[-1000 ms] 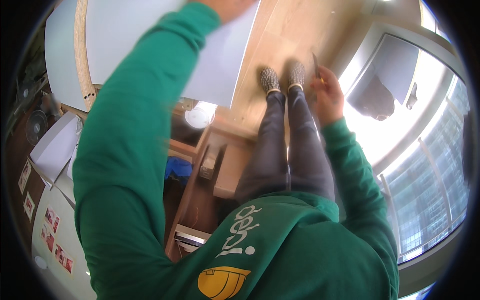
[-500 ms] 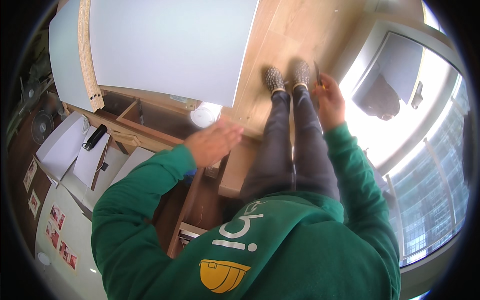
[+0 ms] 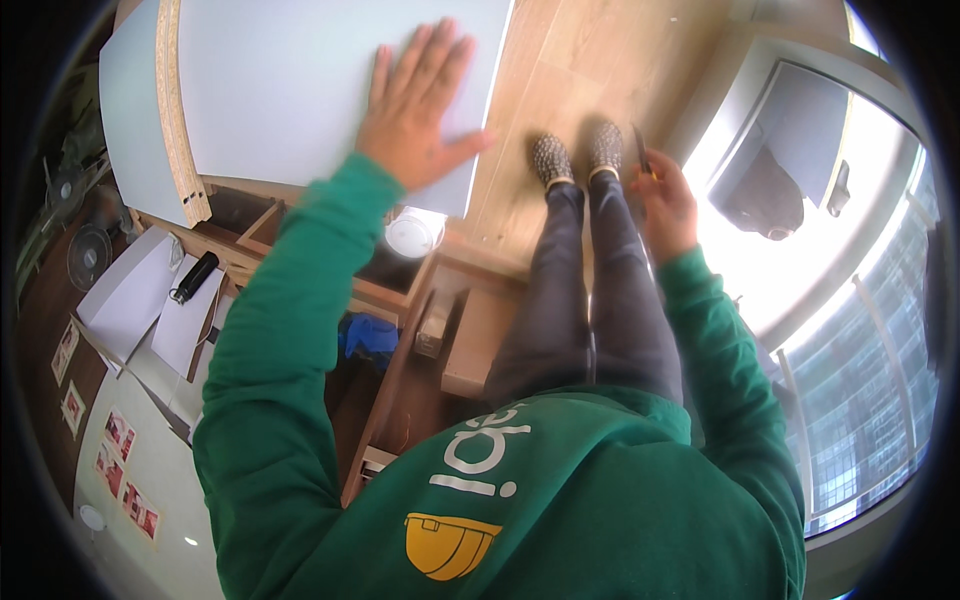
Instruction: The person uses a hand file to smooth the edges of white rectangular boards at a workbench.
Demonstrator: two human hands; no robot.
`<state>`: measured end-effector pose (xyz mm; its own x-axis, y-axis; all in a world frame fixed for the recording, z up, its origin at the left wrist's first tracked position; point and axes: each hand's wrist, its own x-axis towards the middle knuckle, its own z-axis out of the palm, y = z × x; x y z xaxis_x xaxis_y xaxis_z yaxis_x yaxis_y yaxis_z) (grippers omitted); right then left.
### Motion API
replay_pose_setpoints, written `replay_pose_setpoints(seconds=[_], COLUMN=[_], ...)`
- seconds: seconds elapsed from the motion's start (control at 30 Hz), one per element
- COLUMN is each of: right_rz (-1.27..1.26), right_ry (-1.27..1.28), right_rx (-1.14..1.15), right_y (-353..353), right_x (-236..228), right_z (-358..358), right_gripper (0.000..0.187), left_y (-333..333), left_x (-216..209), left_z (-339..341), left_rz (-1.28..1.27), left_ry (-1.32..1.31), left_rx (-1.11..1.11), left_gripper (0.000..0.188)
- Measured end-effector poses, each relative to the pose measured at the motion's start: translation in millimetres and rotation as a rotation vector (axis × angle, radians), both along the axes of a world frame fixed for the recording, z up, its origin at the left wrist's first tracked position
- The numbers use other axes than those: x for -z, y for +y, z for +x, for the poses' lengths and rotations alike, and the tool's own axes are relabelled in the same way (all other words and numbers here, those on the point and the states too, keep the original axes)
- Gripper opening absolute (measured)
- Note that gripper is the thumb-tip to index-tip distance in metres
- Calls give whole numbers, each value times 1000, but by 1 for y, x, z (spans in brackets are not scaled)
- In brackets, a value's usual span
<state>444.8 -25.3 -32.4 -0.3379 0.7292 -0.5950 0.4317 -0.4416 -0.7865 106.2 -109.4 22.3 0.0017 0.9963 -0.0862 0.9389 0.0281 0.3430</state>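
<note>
Here the left hand (image 3: 415,110) lies flat, fingers spread, on the pale panel (image 3: 290,90); the right hand (image 3: 665,205) grip clasps a thin blade (image 3: 638,148).

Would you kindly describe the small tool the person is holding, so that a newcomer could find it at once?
Start at the large pale panel under the flat left hand, then move right across the wooden floor past the two shoes. Just right of them the right hand grips a thin, dark, blade-like tool; it is the only slim pointed thing there, sticking up from the fist.
</note>
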Motion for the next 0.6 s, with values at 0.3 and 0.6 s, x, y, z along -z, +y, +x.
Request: replay_pose_setpoints(seconds=[0.3,0.6], right_rz=[-25,-68], right_ry=[14,-128], right_rx=[-28,-65], right_y=[-6,-4], right_x=[-2,-6], right_z=[-10,-9], right_gripper=[30,29], left_y=[133,-3], left_x=[20,19], left_z=[-23,12], left_rz=[104,94], left_ry=[205,129], left_rx=[-326,-175], left_gripper=[85,100])
